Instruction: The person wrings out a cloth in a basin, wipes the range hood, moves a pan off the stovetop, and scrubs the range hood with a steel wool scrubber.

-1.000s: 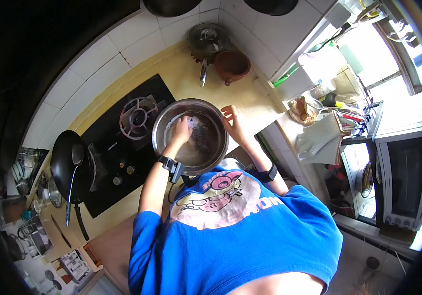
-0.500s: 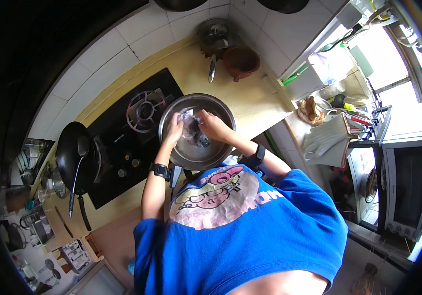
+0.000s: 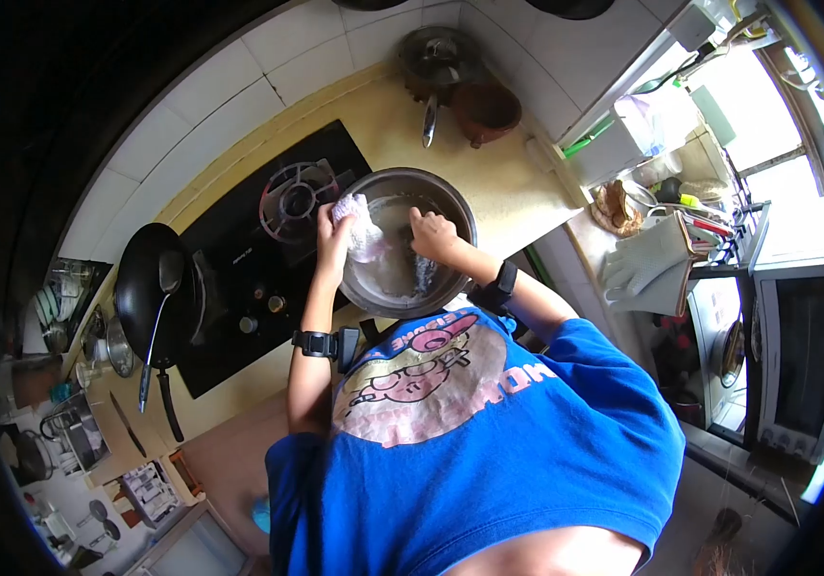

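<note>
Inspector A: Bowl, steel, round, sits on the counter directly in front of the person, with both hands at it. The left hand is at the rim on the left side; the right hand is down inside the basin.

Inspector B: State of the hands?

Inspector A: The left hand is closed around a pale, crumpled bag, holding it up at the rim. The right hand is curled with fingers down toward the bottom of the bowl; whether it grips anything there I cannot tell, since the contents blur under it.

Inspector B: Which way does the bag lie from the right hand?

Inspector A: Just to its left and slightly higher, the two hands near each other but apart. The bag hangs from the left fist inward over the basin, so its loose end points toward the right hand. The left hand is the nearer, being on it.

Inspector B: Surroundings?

Inspector A: A black hob lies just left of the left hand, touching or nearly touching the bowl's rim. A dark wok with a ladle rests farther left. Beyond both hands, against the tiles, stand a lidded pot and a brown clay pot.
</note>
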`<state>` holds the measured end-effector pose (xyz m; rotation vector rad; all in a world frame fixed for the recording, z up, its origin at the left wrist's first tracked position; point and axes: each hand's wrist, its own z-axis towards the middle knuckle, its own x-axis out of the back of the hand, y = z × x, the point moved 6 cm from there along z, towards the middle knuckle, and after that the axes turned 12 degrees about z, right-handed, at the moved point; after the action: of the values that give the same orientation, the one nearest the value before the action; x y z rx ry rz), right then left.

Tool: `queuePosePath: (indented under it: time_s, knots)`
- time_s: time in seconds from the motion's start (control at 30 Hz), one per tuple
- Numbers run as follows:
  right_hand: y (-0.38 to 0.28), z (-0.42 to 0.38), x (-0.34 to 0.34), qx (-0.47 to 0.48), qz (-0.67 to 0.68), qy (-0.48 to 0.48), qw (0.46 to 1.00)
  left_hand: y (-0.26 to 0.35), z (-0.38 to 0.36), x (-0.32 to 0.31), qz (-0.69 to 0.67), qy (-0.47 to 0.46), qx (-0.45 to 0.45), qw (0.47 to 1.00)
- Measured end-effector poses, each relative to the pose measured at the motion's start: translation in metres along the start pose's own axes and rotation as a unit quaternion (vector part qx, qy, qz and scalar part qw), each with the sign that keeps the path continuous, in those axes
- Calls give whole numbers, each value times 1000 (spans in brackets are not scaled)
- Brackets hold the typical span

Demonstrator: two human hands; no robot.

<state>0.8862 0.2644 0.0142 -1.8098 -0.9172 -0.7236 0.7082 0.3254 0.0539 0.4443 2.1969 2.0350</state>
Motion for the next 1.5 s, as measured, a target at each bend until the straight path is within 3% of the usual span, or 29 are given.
queuePosePath:
  time_s: [0.03, 0.17, 0.23, 0.33, 0.4, 0.5, 0.63, 0.73, 0.77, 0.87, 0.93, 1.07, 1.13, 1.17, 1.3, 1.37, 1.47, 1.5]
  knots:
    - [4, -2, -1, 23, -61, 62, 996, 5, 1, -1, -6, -23, -6, 1000]
    - [4, -19, 12, 19, -124, 131, 983, 12, 1, -8, -9, -96, 15, 995]
    - [-6, -25, 22, 101, -59, 180, 977, 11, 6, -12, 35, -123, 0, 992]
    - [-16, -36, 32, 170, 44, 189, 966, -18, 3, -33, 0, -170, 135, 976]
    - [-11, -29, 20, 169, 91, 169, 967, -47, 10, -40, 228, -174, 158, 945]
    - [0, -9, -6, 182, 167, 91, 965, -92, 31, -43, 447, -148, -4, 882]
    - [-3, 7, -21, 162, 134, 84, 974, -90, 31, -50, 573, -144, 62, 805]
    - [-12, 9, -22, 125, 62, 76, 987, -80, 31, -57, 591, -178, 40, 786]
    - [-15, 9, -22, 114, 41, 66, 990, -80, 30, -56, 585, -197, 37, 786]
    - [-12, 22, -31, 89, 24, 91, 992, -119, 38, -43, 355, -209, 95, 906]
    - [-15, 23, -31, 112, 23, 103, 988, -114, 31, -39, 151, -157, 167, 962]
    - [-26, 14, -20, 193, 64, 126, 971, -102, 28, -36, -127, -136, 211, 960]
    - [-21, 17, -22, 156, 206, 77, 963, -100, 29, -39, -192, -140, 221, 946]
    - [-19, 18, -24, 135, 275, 52, 950, -102, 27, -38, -170, -132, 238, 947]
    - [-2, 13, -22, 21, 307, 52, 950, -108, 23, -32, 79, -188, 246, 948]
    - [-1, 12, -12, 52, 327, 71, 941, -122, 26, -33, 191, -211, 225, 932]
    - [-16, -1, 7, 102, 343, 94, 929, -82, 25, -32, 397, -114, 69, 908]
    - [-24, -7, 13, 107, 339, 82, 931, -106, 34, -26, 422, -38, -9, 906]
